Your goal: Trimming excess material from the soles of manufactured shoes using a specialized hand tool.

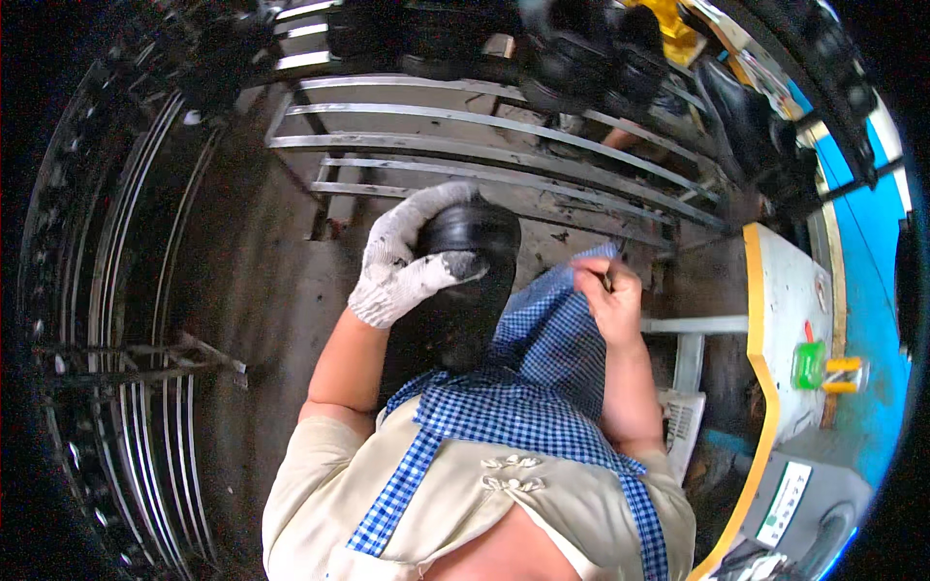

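My left hand (407,257), in a white knitted glove with dark smudges on the thumb, is closed around the rounded, glossy end of a black shoe (480,228). Its darker lower part hangs in front of my body, with the outline hard to make out. To the right, my bare right hand (612,290) has its fingers curled in a pinch at the raised edge of my blue-and-white checked apron (552,305). The cloth stretches up from my lap to those fingers.
Ahead stands a metal rail rack (504,145), with black shoes (572,58) along its top. More rails (145,242) line the left. On the right is a white table (790,290) with a yellow edge, holding a green-labelled container (809,366) and a grey machine (814,489).
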Action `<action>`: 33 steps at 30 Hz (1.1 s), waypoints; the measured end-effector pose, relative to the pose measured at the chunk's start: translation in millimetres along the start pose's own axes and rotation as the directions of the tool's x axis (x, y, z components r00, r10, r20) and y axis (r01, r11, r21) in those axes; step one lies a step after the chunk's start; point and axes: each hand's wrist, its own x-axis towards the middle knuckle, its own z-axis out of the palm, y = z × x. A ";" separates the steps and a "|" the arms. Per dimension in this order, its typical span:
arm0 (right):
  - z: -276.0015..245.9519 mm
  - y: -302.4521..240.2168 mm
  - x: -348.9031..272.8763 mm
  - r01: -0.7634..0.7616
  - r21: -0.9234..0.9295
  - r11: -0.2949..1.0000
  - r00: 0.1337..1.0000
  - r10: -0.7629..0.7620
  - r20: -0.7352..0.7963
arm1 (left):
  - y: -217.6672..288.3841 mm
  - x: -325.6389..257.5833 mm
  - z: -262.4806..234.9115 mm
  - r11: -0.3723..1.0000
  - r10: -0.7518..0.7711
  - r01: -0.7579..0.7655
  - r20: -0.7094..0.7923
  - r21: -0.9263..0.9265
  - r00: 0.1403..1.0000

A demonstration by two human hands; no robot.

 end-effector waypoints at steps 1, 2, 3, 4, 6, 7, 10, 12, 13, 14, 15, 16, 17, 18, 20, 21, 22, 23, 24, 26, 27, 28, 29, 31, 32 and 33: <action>-1.0 -12.8 8.2 0.278 -0.109 0.954 0.960 -0.271 0.075 | 2.4 -0.6 2.6 0.999 -0.002 0.005 0.070 -0.045 0.998; 1.0 -36.6 16.8 0.466 -0.177 0.867 0.883 -0.440 0.165 | 1.3 -0.5 7.0 0.996 0.000 0.014 0.143 -0.094 0.990; 1.6 -49.9 22.2 0.578 -0.149 0.802 0.809 -0.540 0.234 | -1.0 0.2 12.0 0.994 -0.001 0.019 0.167 -0.106 0.986; 5.3 -64.7 25.0 0.588 -0.101 0.803 0.791 -0.545 0.278 | -4.6 0.6 15.8 0.995 0.021 0.000 0.218 -0.095 0.976; 7.2 -82.2 29.6 0.643 -0.179 0.744 0.745 -0.554 0.372 | -7.0 4.5 20.1 0.996 0.045 -0.020 0.285 -0.091 0.957; 3.6 -88.6 32.7 0.639 -0.190 0.746 0.751 -0.550 0.365 | -6.2 6.0 21.4 0.997 0.067 -0.050 0.329 -0.061 0.942; -4.8 -105.8 35.6 0.794 -0.329 0.511 0.595 -0.544 0.592 | -1.4 8.3 28.6 0.998 0.067 -0.063 0.376 -0.023 0.924; -7.7 -116.9 34.0 0.842 -0.395 0.368 0.535 -0.473 0.700 | -2.4 10.4 31.6 0.984 0.118 -0.165 0.438 0.071 0.891; -9.0 -120.5 32.1 0.840 -0.424 0.339 0.538 -0.418 0.732 | -3.8 9.1 34.0 0.985 0.115 -0.161 0.443 0.068 0.889; -9.3 -123.4 31.4 0.836 -0.428 0.343 0.544 -0.415 0.730 | -5.5 7.8 36.8 0.993 0.098 -0.119 0.447 0.019 0.889; -9.0 -125.8 31.7 0.823 -0.446 0.351 0.557 -0.351 0.753 | -7.3 6.6 38.7 0.997 0.081 -0.076 0.452 -0.029 0.888; -8.3 -127.4 32.3 0.813 -0.463 0.355 0.565 -0.287 0.773 | -8.3 6.6 38.1 0.997 0.080 -0.074 0.455 -0.030 0.887; -7.8 -126.1 31.9 0.743 -0.505 0.440 0.634 -0.220 0.741 | -9.6 6.8 36.5 0.993 0.063 -0.101 0.432 0.067 0.900; -7.0 -123.8 30.2 0.742 -0.505 0.441 0.635 -0.221 0.740 | -11.0 6.2 34.3 0.978 0.048 -0.125 0.406 0.165 0.912; -7.3 -117.3 27.9 0.628 -0.529 0.570 0.772 -0.374 0.513 | -12.9 6.0 29.1 0.993 0.090 -0.110 0.380 0.032 0.920; -8.3 -111.9 24.2 0.633 -0.459 0.624 0.768 -0.430 0.475 | -12.4 5.3 26.4 0.998 0.060 -0.053 0.335 -0.031 0.940; -10.2 -108.9 19.9 0.636 -0.453 0.625 0.764 -0.432 0.478 | -12.3 3.1 24.2 0.995 0.024 0.004 0.290 -0.096 0.957; -12.6 -106.7 15.8 0.626 -0.457 0.632 0.769 -0.407 0.492 | -7.4 1.9 24.9 0.987 -0.031 0.074 0.277 -0.145 0.960; -12.8 -104.7 12.0 0.616 -0.461 0.639 0.774 -0.381 0.505 | -7.0 1.3 24.0 0.987 -0.034 0.075 0.272 -0.141 0.962; -6.0 -101.0 5.7 0.607 -0.458 0.650 0.783 -0.390 0.485 | -7.1 -0.7 21.2 0.988 -0.058 0.092 0.259 -0.123 0.964; -3.8 -100.2 4.3 0.604 -0.499 0.622 0.791 -0.391 0.470 | -7.3 -1.6 20.5 0.989 -0.062 0.096 0.261 -0.117 0.963; -2.2 -100.4 3.1 0.598 -0.541 0.592 0.799 -0.390 0.457 | -7.2 -2.8 20.8 0.992 -0.059 0.084 0.256 -0.089 0.965; 0.4 -101.4 2.0 0.589 -0.575 0.568 0.808 -0.397 0.435 | -7.2 -3.8 21.0 0.995 -0.056 0.073 0.252 -0.061 0.966; 2.1 -99.8 0.2 0.589 -0.552 0.590 0.807 -0.401 0.433 | -10.1 -5.1 21.8 0.992 -0.065 0.090 0.254 -0.090 0.965; 2.4 -99.4 0.1 0.591 -0.530 0.608 0.805 -0.405 0.434 | -11.8 -5.2 22.0 0.987 -0.070 0.104 0.254 -0.122 0.965; 2.6 -99.1 0.5 0.591 -0.531 0.608 0.806 -0.404 0.433 | -13.2 -4.9 21.7 0.987 -0.070 0.104 0.255 -0.122 0.964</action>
